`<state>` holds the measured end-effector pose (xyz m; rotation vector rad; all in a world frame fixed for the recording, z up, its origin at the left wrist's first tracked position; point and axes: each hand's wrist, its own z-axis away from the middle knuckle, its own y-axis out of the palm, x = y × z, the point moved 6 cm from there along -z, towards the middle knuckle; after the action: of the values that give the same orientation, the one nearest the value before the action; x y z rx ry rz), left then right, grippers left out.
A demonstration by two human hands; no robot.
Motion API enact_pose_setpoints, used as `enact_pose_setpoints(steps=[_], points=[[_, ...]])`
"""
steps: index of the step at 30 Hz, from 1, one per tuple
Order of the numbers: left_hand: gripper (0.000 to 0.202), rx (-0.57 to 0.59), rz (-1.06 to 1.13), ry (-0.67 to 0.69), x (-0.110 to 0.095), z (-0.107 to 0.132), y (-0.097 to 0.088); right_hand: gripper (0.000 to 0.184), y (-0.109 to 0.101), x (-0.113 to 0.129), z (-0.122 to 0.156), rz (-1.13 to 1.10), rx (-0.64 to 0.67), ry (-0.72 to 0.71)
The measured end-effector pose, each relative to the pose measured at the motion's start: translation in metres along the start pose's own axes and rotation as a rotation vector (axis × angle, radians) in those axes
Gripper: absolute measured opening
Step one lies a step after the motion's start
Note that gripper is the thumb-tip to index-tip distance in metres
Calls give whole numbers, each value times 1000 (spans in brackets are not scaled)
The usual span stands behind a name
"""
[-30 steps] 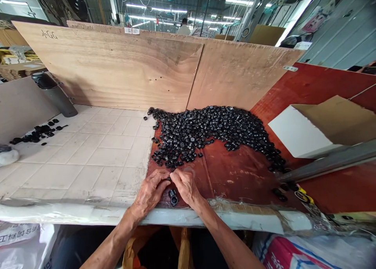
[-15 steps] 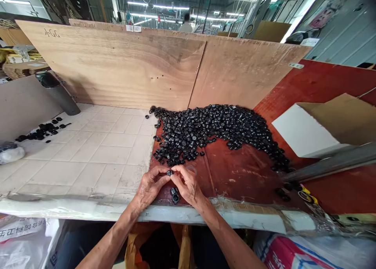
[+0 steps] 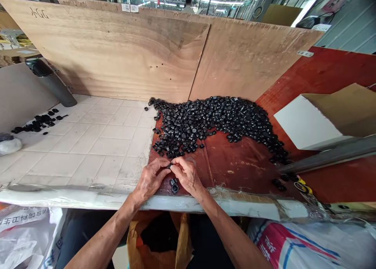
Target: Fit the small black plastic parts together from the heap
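Note:
Between the fingertips of both hands is a small black plastic part (image 3: 169, 166), mostly covered by the fingers. My left hand (image 3: 150, 179) pinches it from the left, and my right hand (image 3: 186, 176) pinches it from the right. Just below, on the red board, a couple of black ring-shaped parts (image 3: 174, 186) lie close together between my wrists. Beyond my fingertips spreads a long heap of similar small black parts (image 3: 211, 118), reaching along the foot of the plywood panel.
A dark bottle (image 3: 55, 85) leans at the left, near scattered black pieces (image 3: 38, 122). An open cardboard box (image 3: 308, 122) and a grey bar (image 3: 329, 154) stand at the right, with yellow-handled scissors (image 3: 304, 186) below. An open brown bag (image 3: 182, 241) hangs under the wrapped table edge (image 3: 88, 198).
The camera view has tilted down, so the scene sits higher in the picture. Both hands keep their pinch on the small black part, and less of it shows.

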<state>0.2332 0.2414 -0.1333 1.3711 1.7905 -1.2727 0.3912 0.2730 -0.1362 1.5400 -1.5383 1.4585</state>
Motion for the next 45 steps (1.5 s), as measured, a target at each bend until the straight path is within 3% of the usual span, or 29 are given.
enact_pose_setpoints(steps=[3,9,12,16,20,23,27,29,36,42,45], points=[[16,-25,-64,74,-5,2,0,16,4,-11,0,-78,42,141],[16,-5,171,-148,11,1,-1,15,-5,11,5,23,-14,-110],[14,-18,44,-14,4,0,-3,15,-4,6,4,21,15,-48],[17,-27,-195,234,-12,5,1,22,2,-11,3,-61,58,166],[20,-7,-263,314,-17,8,5,32,7,-16,7,-171,55,346],[15,-6,-139,220,-11,6,1,33,8,-7,12,-219,57,388],[16,2,46,38,3,1,-2,24,1,14,16,-100,-21,230],[17,38,70,52,3,1,0,23,0,16,18,-59,-33,214],[15,84,-22,277,-13,3,4,29,5,9,18,-85,-32,478],[25,191,-79,30,-3,-3,8,30,-16,20,28,148,-105,368],[26,325,-123,22,-2,-4,16,29,-15,15,48,271,-25,269]])
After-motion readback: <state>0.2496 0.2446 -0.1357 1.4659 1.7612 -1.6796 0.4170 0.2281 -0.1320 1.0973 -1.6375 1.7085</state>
